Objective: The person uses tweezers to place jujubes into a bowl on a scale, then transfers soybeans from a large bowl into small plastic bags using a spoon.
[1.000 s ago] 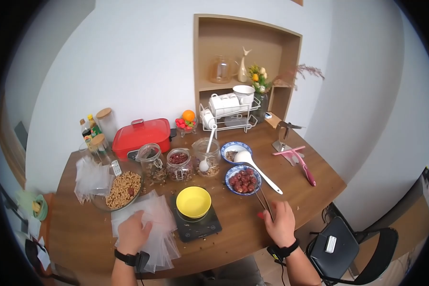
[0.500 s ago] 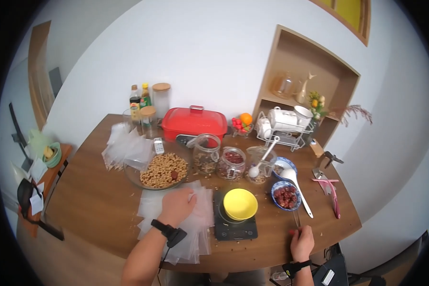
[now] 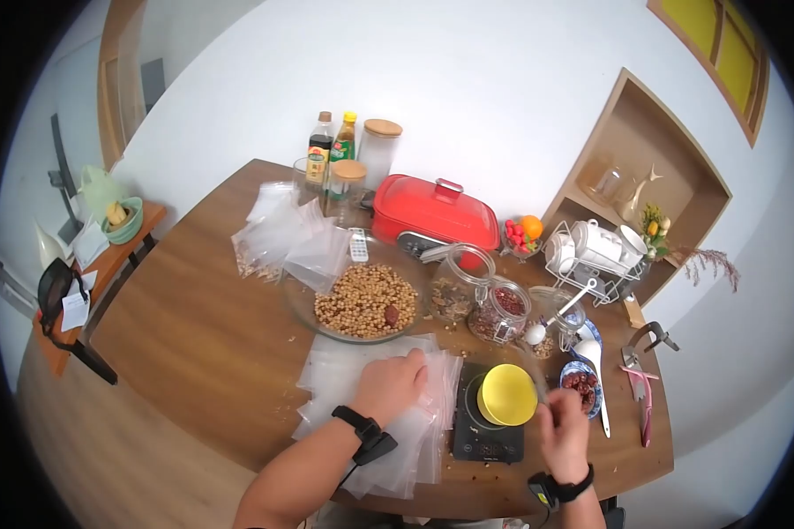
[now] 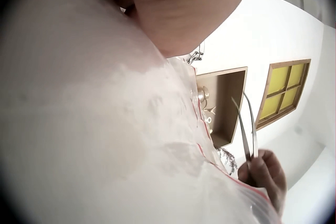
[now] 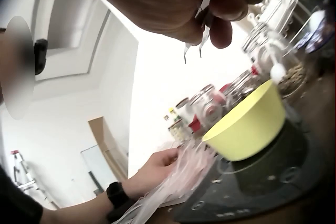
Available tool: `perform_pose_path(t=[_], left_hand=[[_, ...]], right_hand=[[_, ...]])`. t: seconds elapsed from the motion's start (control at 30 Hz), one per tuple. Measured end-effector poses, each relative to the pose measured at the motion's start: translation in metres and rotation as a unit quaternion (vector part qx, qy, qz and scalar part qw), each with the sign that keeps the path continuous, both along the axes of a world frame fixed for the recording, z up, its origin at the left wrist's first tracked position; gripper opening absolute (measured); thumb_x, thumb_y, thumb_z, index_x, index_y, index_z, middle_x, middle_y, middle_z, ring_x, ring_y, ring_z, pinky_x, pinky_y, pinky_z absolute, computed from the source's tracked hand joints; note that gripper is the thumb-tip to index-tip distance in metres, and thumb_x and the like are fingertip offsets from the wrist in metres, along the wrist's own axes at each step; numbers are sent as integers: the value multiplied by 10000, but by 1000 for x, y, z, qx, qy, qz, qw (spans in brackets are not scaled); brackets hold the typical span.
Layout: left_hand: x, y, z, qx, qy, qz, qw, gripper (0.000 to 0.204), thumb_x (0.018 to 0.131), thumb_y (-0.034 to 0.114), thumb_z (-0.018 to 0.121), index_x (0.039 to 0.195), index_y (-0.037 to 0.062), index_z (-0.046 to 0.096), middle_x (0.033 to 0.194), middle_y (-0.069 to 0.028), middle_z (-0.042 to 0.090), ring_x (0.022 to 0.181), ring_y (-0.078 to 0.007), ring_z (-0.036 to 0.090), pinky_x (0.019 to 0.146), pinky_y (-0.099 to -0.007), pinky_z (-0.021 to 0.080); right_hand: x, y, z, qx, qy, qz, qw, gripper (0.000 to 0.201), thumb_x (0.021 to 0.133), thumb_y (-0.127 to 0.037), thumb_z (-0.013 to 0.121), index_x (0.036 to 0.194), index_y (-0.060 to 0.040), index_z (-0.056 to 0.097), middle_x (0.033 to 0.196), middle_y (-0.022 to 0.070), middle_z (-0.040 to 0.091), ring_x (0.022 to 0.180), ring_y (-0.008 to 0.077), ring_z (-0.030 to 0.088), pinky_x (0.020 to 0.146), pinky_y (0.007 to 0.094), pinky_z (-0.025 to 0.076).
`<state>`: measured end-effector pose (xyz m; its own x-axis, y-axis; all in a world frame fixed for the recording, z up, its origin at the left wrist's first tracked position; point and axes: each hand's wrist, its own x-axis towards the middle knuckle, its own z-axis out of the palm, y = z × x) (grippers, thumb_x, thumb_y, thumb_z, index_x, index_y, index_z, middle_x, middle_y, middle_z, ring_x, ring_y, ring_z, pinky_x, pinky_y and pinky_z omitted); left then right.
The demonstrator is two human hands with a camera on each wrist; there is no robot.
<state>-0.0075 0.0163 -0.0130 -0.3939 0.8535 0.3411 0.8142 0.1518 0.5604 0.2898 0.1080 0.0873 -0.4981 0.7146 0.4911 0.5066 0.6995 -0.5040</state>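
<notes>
My left hand [image 3: 388, 388] has its fingers curled at the top of a fanned pile of clear zip bags [image 3: 326, 370], pinching at them. In the left wrist view the bags fill much of the picture, their red zip lines showing, and the fingertips are mostly hidden. Metal tweezers [image 4: 254, 137] are pinched in my right hand [image 3: 566, 432], tips apart with nothing between them. That hand is just right of a yellow bowl [image 3: 506, 395] on a black kitchen scale [image 3: 490, 448]. Behind it, a blue-and-white bowl [image 3: 599, 398] holds dark red dates.
A glass bowl [image 3: 295, 309] of soybeans stands behind the bags, with more bags [image 3: 278, 225] over its left rim. Open glass jars [image 3: 500, 319], a red electric cooker [image 3: 437, 212] and a cup rack [image 3: 595, 256] stand farther back. A white ladle [image 3: 604, 410] and pink peeler [image 3: 647, 419] are at right.
The view has swung left. My left hand has gone from relaxed fingers on the bags to curled ones. My right hand, with the tweezers, has moved from the dates toward the yellow bowl.
</notes>
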Motion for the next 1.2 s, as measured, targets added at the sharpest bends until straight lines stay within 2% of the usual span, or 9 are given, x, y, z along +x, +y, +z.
perform_pose_path(t=[0.1, 0.2, 0.33, 0.43, 0.47, 0.7, 1.03, 1.13, 1.2], left_hand=[[-1, 1, -4, 21, -6, -4, 1000, 171, 1030, 278, 636, 1081, 115, 627, 828, -131, 758, 775, -385, 737, 682, -549, 549], [-1, 3, -5, 24, -5, 2, 1000, 170, 1028, 272, 639, 1065, 109, 613, 786, -129, 746, 739, -390, 731, 659, -549, 548], [0, 1, 1, 37, 13, 3, 999, 194, 1029, 256, 604, 1043, 63, 603, 746, -151, 728, 701, -398, 727, 629, -563, 548], [0, 2, -1, 30, 16, 8, 999, 184, 1027, 255, 611, 1040, 72, 602, 737, -142, 729, 688, -390, 728, 621, -552, 551], [1, 2, 0, 24, 13, 11, 1000, 170, 1022, 253, 626, 1034, 85, 598, 740, -135, 730, 688, -385, 726, 619, -548, 548], [1, 3, 1, 19, 4, 13, 1000, 161, 1021, 248, 631, 1020, 91, 595, 731, -133, 731, 678, -378, 728, 598, -541, 544], [1, 4, -4, 53, 23, 17, 998, 214, 1049, 256, 570, 984, 62, 635, 699, -151, 719, 632, -389, 713, 572, -540, 547], [1, 5, -3, 54, 13, 13, 998, 243, 1056, 258, 544, 966, 54, 640, 687, -156, 713, 617, -395, 707, 562, -543, 544], [-1, 4, -3, 57, 8, 7, 998, 249, 1056, 258, 538, 965, 50, 640, 684, -159, 712, 610, -399, 704, 557, -543, 543]], right_hand=[[-70, -6, 21, -23, -124, 59, 990, 266, 997, -136, 741, 1217, -51, 619, 840, 172, 748, 769, 398, 748, 654, 465, 568], [-117, 3, 3, 46, -139, 135, 980, 330, 992, -188, 725, 1263, -29, 626, 847, 198, 758, 779, 413, 743, 681, 515, 573], [-152, 0, -1, 80, -182, 141, 970, 229, 985, -191, 705, 1145, -36, 652, 817, 210, 743, 764, 420, 736, 674, 524, 573], [-151, -4, 9, 97, -203, 133, 965, 193, 981, -198, 713, 1064, -34, 652, 792, 206, 732, 751, 410, 735, 668, 521, 571], [-148, -9, 17, 55, -231, 102, 966, 216, 967, -222, 746, 1107, -59, 723, 876, 213, 757, 832, 424, 743, 735, 527, 578], [-139, -17, 39, 137, -192, 70, 969, 191, 948, -208, 753, 1023, -57, 663, 795, 189, 737, 732, 407, 732, 646, 512, 565], [-197, -7, 12, 91, -229, 85, 965, 223, 944, -274, 756, 1067, -91, 725, 824, 195, 748, 783, 414, 742, 687, 528, 581], [-201, -10, 12, 119, -247, 92, 957, 255, 941, -280, 740, 924, -48, 634, 739, 189, 719, 705, 398, 736, 630, 524, 578], [-200, -11, 9, 112, -242, 94, 959, 262, 937, -287, 741, 923, -48, 634, 730, 192, 715, 704, 401, 735, 627, 527, 578]])
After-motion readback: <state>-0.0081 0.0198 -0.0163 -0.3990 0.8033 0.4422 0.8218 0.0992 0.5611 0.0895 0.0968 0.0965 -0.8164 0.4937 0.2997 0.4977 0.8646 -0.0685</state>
